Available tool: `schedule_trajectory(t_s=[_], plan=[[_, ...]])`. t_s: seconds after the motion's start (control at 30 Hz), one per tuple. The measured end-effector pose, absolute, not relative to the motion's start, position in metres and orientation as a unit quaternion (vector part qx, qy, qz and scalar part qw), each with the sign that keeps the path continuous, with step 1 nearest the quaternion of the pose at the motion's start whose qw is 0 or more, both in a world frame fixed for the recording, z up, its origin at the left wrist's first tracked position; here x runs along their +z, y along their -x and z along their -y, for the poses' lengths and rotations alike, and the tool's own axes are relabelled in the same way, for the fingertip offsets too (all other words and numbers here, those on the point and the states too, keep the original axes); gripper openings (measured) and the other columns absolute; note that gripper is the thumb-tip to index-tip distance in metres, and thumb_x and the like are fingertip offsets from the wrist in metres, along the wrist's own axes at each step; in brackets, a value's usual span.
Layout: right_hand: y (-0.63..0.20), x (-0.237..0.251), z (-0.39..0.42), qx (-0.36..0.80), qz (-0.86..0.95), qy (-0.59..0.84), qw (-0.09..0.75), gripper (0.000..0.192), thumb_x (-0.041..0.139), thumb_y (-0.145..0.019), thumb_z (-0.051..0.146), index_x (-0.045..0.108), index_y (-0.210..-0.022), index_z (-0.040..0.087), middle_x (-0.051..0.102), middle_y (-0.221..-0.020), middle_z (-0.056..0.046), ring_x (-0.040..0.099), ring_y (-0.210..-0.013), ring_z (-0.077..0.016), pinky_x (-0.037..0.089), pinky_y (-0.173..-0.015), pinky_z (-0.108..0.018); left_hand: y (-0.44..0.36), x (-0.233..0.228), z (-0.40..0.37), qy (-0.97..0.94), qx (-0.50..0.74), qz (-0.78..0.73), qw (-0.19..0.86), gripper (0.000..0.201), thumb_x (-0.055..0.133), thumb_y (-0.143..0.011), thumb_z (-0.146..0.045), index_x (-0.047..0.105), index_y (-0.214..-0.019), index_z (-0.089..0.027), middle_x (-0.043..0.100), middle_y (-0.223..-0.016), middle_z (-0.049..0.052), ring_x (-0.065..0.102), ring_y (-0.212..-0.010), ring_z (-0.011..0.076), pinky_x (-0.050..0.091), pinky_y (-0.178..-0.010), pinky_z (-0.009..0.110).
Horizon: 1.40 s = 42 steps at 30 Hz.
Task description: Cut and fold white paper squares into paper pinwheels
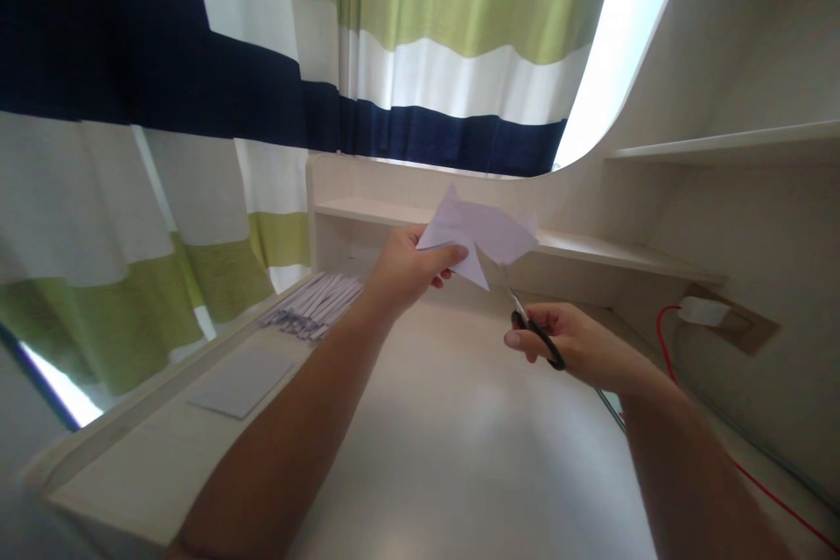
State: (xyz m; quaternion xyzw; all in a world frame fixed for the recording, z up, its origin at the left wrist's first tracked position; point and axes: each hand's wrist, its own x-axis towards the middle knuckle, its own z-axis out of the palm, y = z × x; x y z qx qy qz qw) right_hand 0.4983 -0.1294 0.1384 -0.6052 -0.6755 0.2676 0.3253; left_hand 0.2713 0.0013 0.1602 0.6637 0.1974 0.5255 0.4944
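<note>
My left hand holds a folded sheet of white paper up above the desk, thumb on top of its lower edge. My right hand grips a pair of black-handled scissors, whose blades point up into the underside of the paper near its middle. Both hands hover over the pale desk.
A pile of cut white paper strips lies at the desk's back left, with a flat white sheet nearer the left edge. A red cable and a white plug sit at the right wall. Shelves and striped curtains stand behind.
</note>
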Motion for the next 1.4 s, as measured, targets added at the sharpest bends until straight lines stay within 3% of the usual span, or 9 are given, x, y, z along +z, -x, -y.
schedule_trajectory(t_s=[0.1, 0.17, 0.23, 0.43, 0.6, 0.77, 0.93, 1.23, 1.4], plan=[[-0.527, 0.145, 0.132, 0.207, 0.618, 0.641, 0.406, 0.045, 0.081, -0.08, 0.061, 0.072, -0.071, 0.018, 0.066, -0.072, -0.004, 0.059, -0.068, -0.0178, 0.045, -0.065, -0.031, -0.266, 0.161, -0.006, -0.702, 0.505, -0.243, 0.441, 0.016, 0.076, -0.069, -0.028, 0.077, -0.079, -0.016, 0.065, -0.059, 0.001, 0.057, -0.052, 0.0127, 0.043, -0.046, 0.022], [-0.532, 0.146, 0.132, 0.171, 0.559, 0.625, 0.517, 0.042, 0.083, -0.078, 0.06, 0.076, -0.081, 0.018, 0.072, -0.082, -0.007, 0.064, -0.075, -0.0204, 0.051, -0.072, -0.034, -0.266, 0.159, -0.006, -0.738, 0.463, -0.254, 0.421, 0.012, 0.072, -0.068, -0.025, 0.078, -0.075, -0.016, 0.063, -0.057, 0.001, 0.055, -0.05, 0.0125, 0.038, -0.044, 0.021], [-0.522, 0.145, 0.131, 0.133, 0.541, 0.605, 0.569, 0.041, 0.088, -0.074, 0.056, 0.079, -0.09, 0.02, 0.075, -0.091, -0.007, 0.066, -0.08, -0.0214, 0.052, -0.074, -0.035, -0.268, 0.157, -0.003, -0.775, 0.413, -0.26, 0.403, 0.01, 0.07, -0.067, -0.023, 0.077, -0.069, -0.016, 0.062, -0.055, 0.002, 0.053, -0.048, 0.0127, 0.034, -0.043, 0.022], [-0.465, 0.136, 0.123, 0.147, 0.547, 0.581, 0.585, 0.035, 0.093, -0.064, 0.042, 0.077, -0.085, 0.019, 0.075, -0.082, -0.005, 0.066, -0.073, -0.0192, 0.052, -0.065, -0.031, -0.274, 0.151, 0.011, -0.855, 0.3, -0.227, 0.356, 0.014, 0.071, -0.067, -0.024, 0.082, -0.072, -0.018, 0.063, -0.056, 0.001, 0.053, -0.049, 0.0135, 0.031, -0.043, 0.022], [-0.469, 0.127, 0.116, 0.146, 0.509, 0.574, 0.624, 0.027, 0.089, -0.068, 0.037, 0.075, -0.082, 0.019, 0.075, -0.079, -0.005, 0.063, -0.063, -0.0173, 0.049, -0.056, -0.03, -0.275, 0.149, 0.008, -0.851, 0.316, -0.184, 0.377, 0.011, 0.073, -0.068, -0.023, 0.081, -0.074, -0.017, 0.061, -0.054, -0.001, 0.05, -0.047, 0.0114, 0.029, -0.042, 0.021], [-0.481, 0.12, 0.109, 0.115, 0.493, 0.538, 0.673, 0.026, 0.087, -0.072, 0.039, 0.075, -0.088, 0.023, 0.078, -0.089, -0.007, 0.069, -0.07, -0.0222, 0.056, -0.061, -0.035, -0.285, 0.144, -0.003, -0.783, 0.361, -0.149, 0.484, 0.023, 0.083, -0.071, -0.033, 0.077, -0.087, -0.016, 0.078, -0.085, 0.007, 0.069, -0.072, 0.0149, 0.048, -0.058, 0.021], [-0.478, 0.119, 0.106, 0.114, 0.451, 0.494, 0.734, 0.024, 0.087, -0.073, 0.034, 0.074, -0.089, 0.022, 0.078, -0.091, -0.006, 0.071, -0.075, -0.0222, 0.058, -0.065, -0.036, -0.303, 0.133, 0.0, -0.754, 0.29, -0.149, 0.57, 0.053, 0.087, -0.071, -0.051, 0.077, -0.113, -0.02, 0.078, -0.112, 0.012, 0.073, -0.091, 0.0201, 0.054, -0.06, 0.022], [-0.474, 0.119, 0.107, 0.116, 0.475, 0.479, 0.73, 0.024, 0.089, -0.074, 0.033, 0.076, -0.09, 0.02, 0.078, -0.093, -0.005, 0.067, -0.074, -0.0187, 0.057, -0.068, -0.033, -0.312, 0.125, 0.0, -0.668, 0.351, -0.154, 0.638, 0.039, 0.088, -0.07, -0.044, 0.079, -0.094, -0.014, 0.077, -0.093, 0.011, 0.07, -0.075, 0.015, 0.053, -0.055, 0.021], [-0.484, 0.127, 0.113, 0.163, 0.508, 0.512, 0.673, 0.03, 0.089, -0.076, 0.044, 0.074, -0.083, 0.019, 0.073, -0.077, -0.004, 0.064, -0.064, -0.0163, 0.054, -0.063, -0.031, -0.303, 0.133, -0.008, -0.66, 0.38, -0.163, 0.627, 0.041, 0.088, -0.068, -0.043, 0.079, -0.095, -0.013, 0.077, -0.091, 0.011, 0.068, -0.072, 0.015, 0.052, -0.053, 0.022]])
